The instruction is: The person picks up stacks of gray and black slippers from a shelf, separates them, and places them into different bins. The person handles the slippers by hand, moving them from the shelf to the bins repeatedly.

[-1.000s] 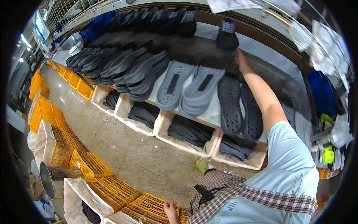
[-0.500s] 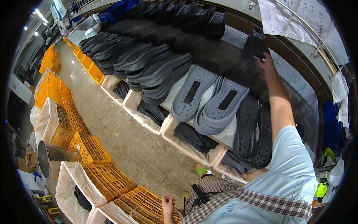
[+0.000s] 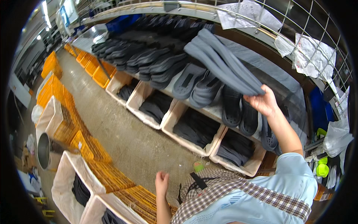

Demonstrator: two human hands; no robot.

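My right hand (image 3: pixel 263 102) grips one end of a few grey shoe soles (image 3: pixel 223 61) lying against each other. They are raised and tilted over the table, their free ends towards the back left. Below them, black soles with holes (image 3: pixel 231 104) lie along the table's near edge, beside a stack of grey soles with dark insets (image 3: pixel 205 89). One more grey sole (image 3: pixel 267 133) is partly hidden by my right forearm. My left hand (image 3: pixel 162 180) hangs low by my apron, away from the table, fingers curled in with nothing seen in them.
Long rows of dark soles (image 3: pixel 164 65) fill the table (image 3: pixel 244 50). Lined crates (image 3: pixel 192 149) of dark pieces stand under its edge. Across the aisle floor (image 3: pixel 126 130) are stacked orange crates (image 3: pixel 112 171) and a metal cylinder (image 3: pixel 43 149). Wire mesh (image 3: pixel 317 41) rises behind the table.
My right hand has come back from the far side of the table and now holds grey soles up. My left hand has risen slightly. The view has shifted.
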